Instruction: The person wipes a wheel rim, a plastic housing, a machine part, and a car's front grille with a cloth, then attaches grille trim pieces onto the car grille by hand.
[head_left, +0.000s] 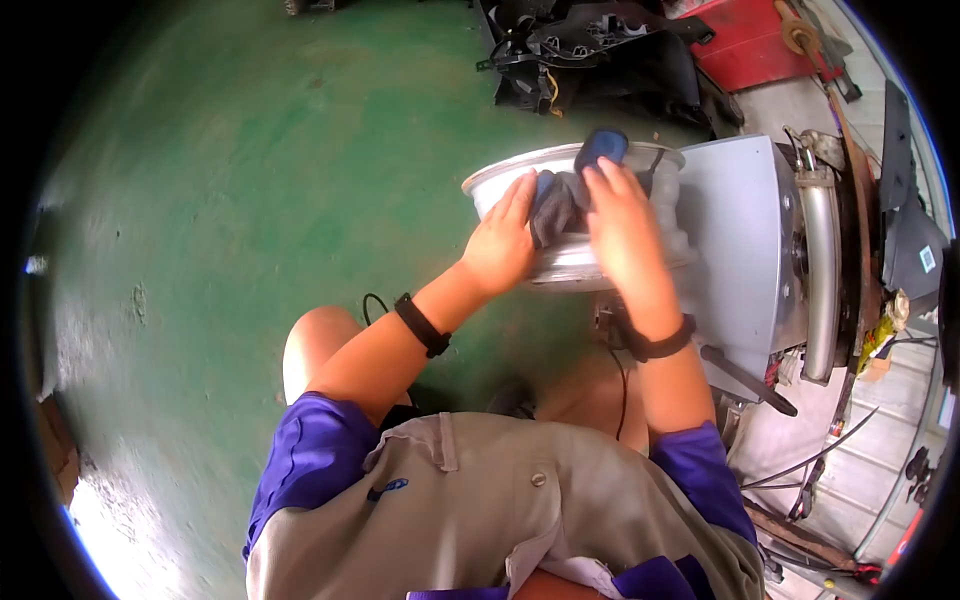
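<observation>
A silver wheel rim (575, 272) stands on edge against a grey machine housing in front of me. My left hand (503, 243) grips a dark grey and blue cloth (553, 210) at the near side of the rim. My right hand (622, 222), slightly blurred, presses its fingers on a blue-topped, dark-edged piece (603, 148) at the rim's upper edge. Whether that piece joins the cloth in my left hand I cannot tell. Part of the rim's face is hidden behind both hands.
The grey machine housing (735, 235) is right of the rim, with a metal cylinder (820, 270) beside it. Black plastic car parts (600, 50) and a red panel (745, 40) lie beyond. Cables and rods clutter the right side. Green floor (240, 190) extends left.
</observation>
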